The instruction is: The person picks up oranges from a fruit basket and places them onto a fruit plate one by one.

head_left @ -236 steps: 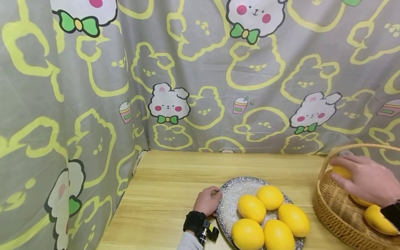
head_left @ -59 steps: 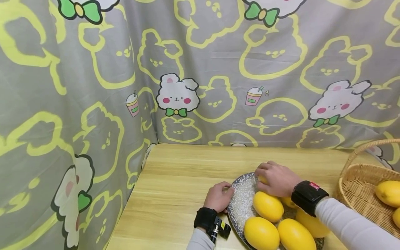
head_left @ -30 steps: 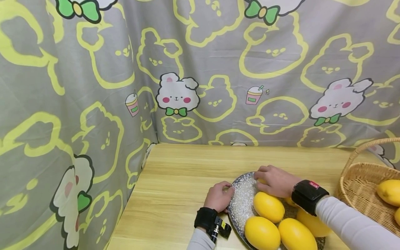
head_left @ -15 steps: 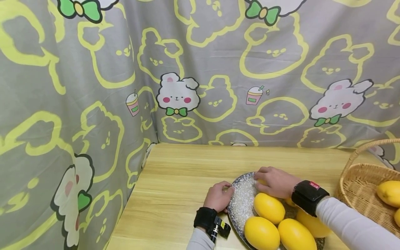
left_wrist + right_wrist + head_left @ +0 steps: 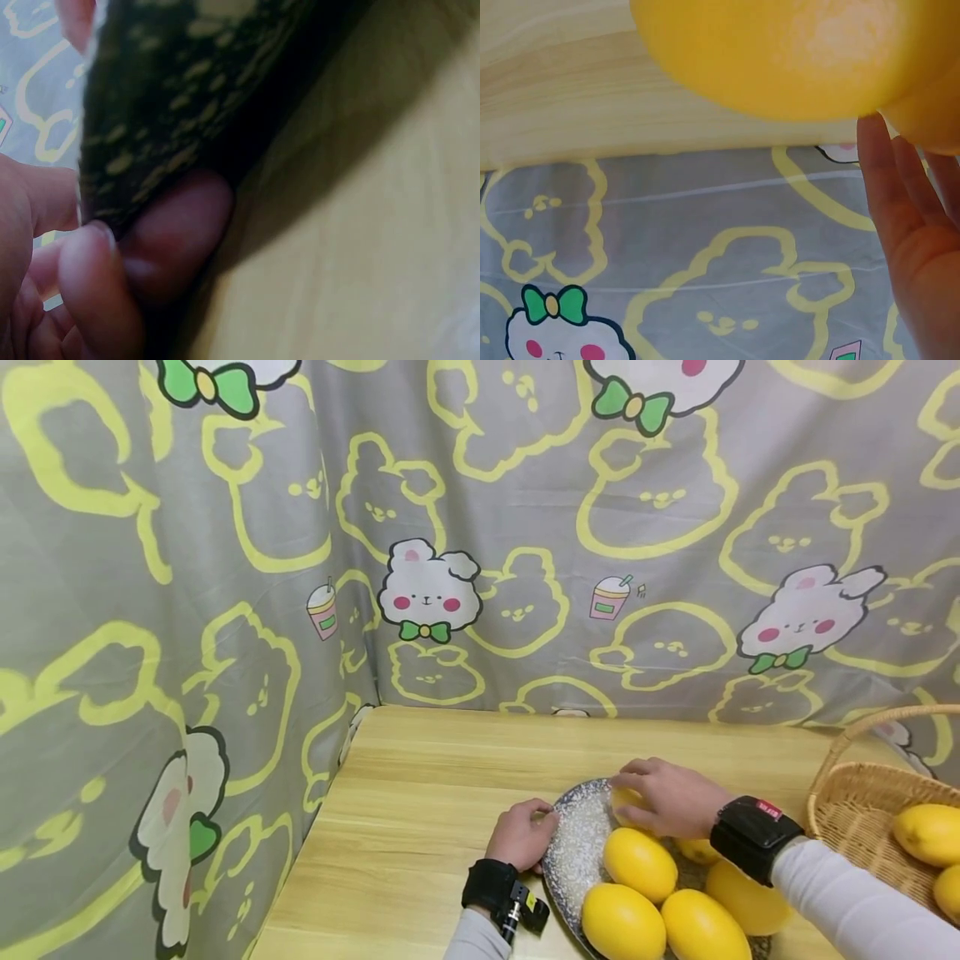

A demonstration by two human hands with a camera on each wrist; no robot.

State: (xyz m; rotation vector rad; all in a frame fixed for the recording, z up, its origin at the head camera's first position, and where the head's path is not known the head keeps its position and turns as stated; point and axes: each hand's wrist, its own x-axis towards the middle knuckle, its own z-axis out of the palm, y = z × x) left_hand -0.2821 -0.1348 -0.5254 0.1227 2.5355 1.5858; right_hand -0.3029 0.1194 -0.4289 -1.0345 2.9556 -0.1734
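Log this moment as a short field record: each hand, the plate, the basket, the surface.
left hand: grips the rim of the speckled grey ceramic plate
right hand: grips a yellow oval fruit at the plate's far edge
plate load: four more yellow fruits in view
woven wicker basket: right of plate, holds yellow fruits
surface: light wooden table

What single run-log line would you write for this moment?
left hand: grips plate rim | right hand: curled over yellow fruit at plate's far edge | other fruit on plate | wicker basket: holds more fruit
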